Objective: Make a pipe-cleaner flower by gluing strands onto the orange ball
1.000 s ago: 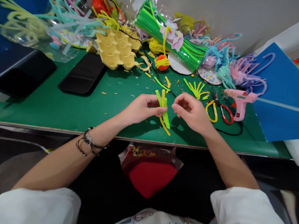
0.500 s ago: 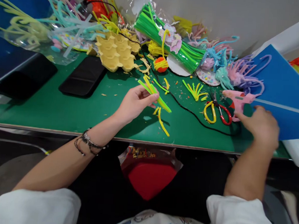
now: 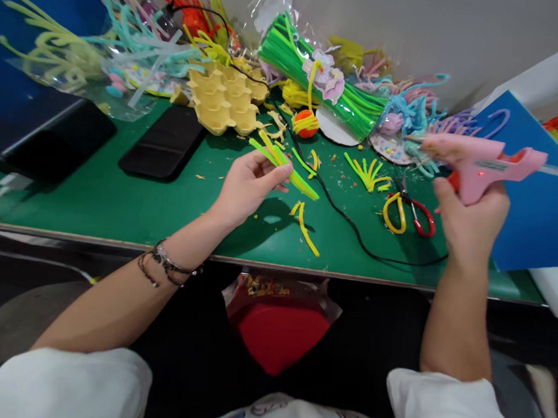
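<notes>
Between the thumb and fingers of my left hand (image 3: 254,185) is a small bundle of green and yellow pipe cleaners (image 3: 296,180), held above the table. My right hand (image 3: 474,221) is wrapped round the handle of a pink hot glue gun (image 3: 480,161), raised off the table with its nozzle pointing left. Below and left of the glue gun lie scissors (image 3: 409,210) with one yellow and one red handle loop. A fan of cut green and yellow pipe cleaners (image 3: 368,175) rests near them. Bent yellow pieces (image 3: 308,233) lie in front of my left hand.
A black cord (image 3: 354,223) snakes across the green table (image 3: 165,211). Behind stand an egg carton (image 3: 224,98), a bag of green pipe cleaners (image 3: 298,55) and an orange ball (image 3: 306,123). A black phone (image 3: 164,142) lies left; a blue board (image 3: 533,218) stands right.
My right hand has closed round the glue gun and lifted it off the table, its nozzle now pointing left. My left hand keeps the pipe cleaners in nearly the same place.
</notes>
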Tool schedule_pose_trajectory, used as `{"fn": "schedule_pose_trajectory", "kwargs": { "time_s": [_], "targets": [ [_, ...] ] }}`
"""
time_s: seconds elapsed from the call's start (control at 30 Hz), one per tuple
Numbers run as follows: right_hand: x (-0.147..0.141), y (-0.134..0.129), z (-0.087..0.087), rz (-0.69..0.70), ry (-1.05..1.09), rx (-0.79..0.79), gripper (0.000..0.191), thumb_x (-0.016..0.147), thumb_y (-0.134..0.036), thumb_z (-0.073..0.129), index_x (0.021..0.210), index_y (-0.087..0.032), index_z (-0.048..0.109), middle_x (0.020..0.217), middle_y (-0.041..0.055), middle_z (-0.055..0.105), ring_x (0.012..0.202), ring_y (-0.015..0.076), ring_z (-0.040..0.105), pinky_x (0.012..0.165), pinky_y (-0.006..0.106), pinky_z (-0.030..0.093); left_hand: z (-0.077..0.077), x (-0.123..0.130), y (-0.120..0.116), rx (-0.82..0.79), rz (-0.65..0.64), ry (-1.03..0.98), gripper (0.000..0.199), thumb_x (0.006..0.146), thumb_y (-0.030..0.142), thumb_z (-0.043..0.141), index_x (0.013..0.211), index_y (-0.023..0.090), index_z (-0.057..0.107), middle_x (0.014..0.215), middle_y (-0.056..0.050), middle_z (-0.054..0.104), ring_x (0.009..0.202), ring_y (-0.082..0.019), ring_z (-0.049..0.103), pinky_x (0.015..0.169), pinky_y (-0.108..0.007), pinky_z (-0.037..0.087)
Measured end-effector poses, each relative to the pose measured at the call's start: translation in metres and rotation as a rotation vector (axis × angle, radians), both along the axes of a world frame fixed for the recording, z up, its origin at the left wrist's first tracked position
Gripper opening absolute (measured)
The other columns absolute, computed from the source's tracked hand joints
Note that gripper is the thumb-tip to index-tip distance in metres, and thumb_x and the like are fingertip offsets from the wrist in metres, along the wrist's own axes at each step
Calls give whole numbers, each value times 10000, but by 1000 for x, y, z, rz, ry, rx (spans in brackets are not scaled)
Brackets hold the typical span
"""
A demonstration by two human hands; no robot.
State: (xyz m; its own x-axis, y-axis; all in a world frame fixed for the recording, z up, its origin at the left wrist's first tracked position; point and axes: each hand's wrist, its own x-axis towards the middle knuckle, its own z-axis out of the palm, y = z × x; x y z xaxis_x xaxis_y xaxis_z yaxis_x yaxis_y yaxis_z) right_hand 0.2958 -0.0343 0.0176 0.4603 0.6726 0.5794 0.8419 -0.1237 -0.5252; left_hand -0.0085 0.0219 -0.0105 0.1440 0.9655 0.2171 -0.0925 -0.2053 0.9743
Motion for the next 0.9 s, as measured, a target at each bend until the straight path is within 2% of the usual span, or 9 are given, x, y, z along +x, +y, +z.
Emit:
{"fn": "schedule_pose_trajectory", "kwargs": {
  "time_s": [0.03, 0.1, 0.2, 0.4, 0.57, 0.9],
  "targets": [
    [-19, -3, 3, 56, 84, 1, 385, 611, -466, 708, 763, -132, 590, 681, 115, 636, 538, 183, 563, 510, 326, 439, -1, 0, 0, 26, 0, 2, 225, 684, 330, 702, 768, 151, 593, 606, 37, 569, 559, -76, 574, 510, -179, 508],
    [-53, -7, 4, 213, 116, -16, 370, 548, -492, 741, 653, -182, 568, 609, 61, 619, 525, 183, 557, 511, 331, 459, -1, 1, 0, 67, -7, 5, 250, 681, 357, 715, 754, 152, 592, 608, 34, 579, 552, -77, 577, 500, -178, 508],
    [-81, -11, -1, 338, 115, -92, 340, 559, -492, 721, 576, -225, 512, 534, 20, 586, 478, 175, 529, 478, 330, 452, 0, 2, -2, 105, -25, -4, 242, 678, 351, 721, 736, 151, 597, 601, 37, 587, 529, -68, 567, 490, -170, 507],
    [-81, -12, -7, 295, 65, -138, 258, 583, -364, 651, 527, -243, 430, 445, -12, 495, 407, 148, 457, 415, 306, 386, 2, 2, -4, 121, -24, -4, 152, 688, 264, 697, 719, 151, 602, 573, 47, 576, 501, -53, 547, 487, -156, 508],
    [-83, -12, -6, 288, 42, -168, 231, 574, -314, 619, 533, -242, 404, 464, -13, 472, 416, 143, 442, 441, 315, 382, 3, 2, -4, 113, -33, -22, 76, 683, 189, 657, 720, 147, 606, 582, 51, 578, 501, -52, 545, 488, -160, 514],
    [-83, -13, -5, 296, 14, -233, 244, 580, -286, 593, 527, -243, 359, 461, -27, 415, 418, 126, 396, 438, 307, 348, 1, 2, -3, 134, -41, -36, 104, 684, 215, 688, 715, 150, 612, 571, 51, 571, 491, -52, 537, 481, -162, 506]
  ]
}}
